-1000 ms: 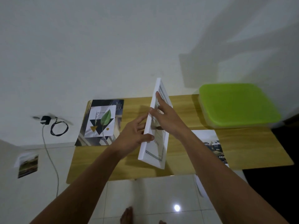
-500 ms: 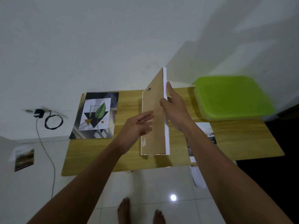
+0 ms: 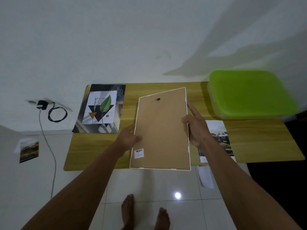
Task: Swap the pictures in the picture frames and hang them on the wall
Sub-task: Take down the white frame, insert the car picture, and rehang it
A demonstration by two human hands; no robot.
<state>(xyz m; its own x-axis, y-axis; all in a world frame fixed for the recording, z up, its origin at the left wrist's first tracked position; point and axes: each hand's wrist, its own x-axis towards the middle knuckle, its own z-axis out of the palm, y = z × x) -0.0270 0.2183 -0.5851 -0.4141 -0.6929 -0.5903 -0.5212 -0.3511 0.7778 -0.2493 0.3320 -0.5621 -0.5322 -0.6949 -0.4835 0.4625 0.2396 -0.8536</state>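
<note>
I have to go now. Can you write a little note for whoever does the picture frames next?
Left hand: grips the left edge of the picture frame.
Right hand: holds its right edge.
Frame: back side up over the wooden table, hanger at the far end.
Leaf picture lies on the table left of it, truck picture to the right.
Done: nothing hung in view.
Left: open the back, swap pictures, hang.

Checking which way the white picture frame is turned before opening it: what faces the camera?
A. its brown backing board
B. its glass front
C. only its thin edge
A: the white picture frame shows its brown backing board with a small dark hanger and barcode sticker.
</note>
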